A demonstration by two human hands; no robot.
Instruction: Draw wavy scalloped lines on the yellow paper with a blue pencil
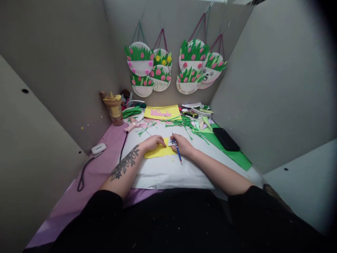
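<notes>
- Left hand: rests palm-down on the left part of the yellow paper. The fingers are loosely extended and grasp nothing, pressing the sheet flat. The forearm bears a dark tattoo.
- Right hand: the fingers are closed around a blue pencil in a writing grip. The tip meets the upper right corner of the yellow paper, and the shaft slants back toward the person.
- Yellow paper: lies flat on the white sheet near the middle of the table, between and beneath the two hands.
- White sheet: covers the central working area and lies over a purple table cover.
- Pink glue gun: lies beyond the left hand, with a dark cord running from it toward the person.
- Brown cup: stands upright at the far left corner and holds sticks.
- Second yellow sheet: lies at the back of the table, carrying a pink cut-out.
- Green paper strips: are scattered just beyond the right hand.
- Black case: lies on a green sheet at the right edge.
- White device: sits at the left edge with a dark cable attached.
- Paper-plate baskets: hang on the back wall, filled with green paper leaves and pink or yellow flowers.
</notes>
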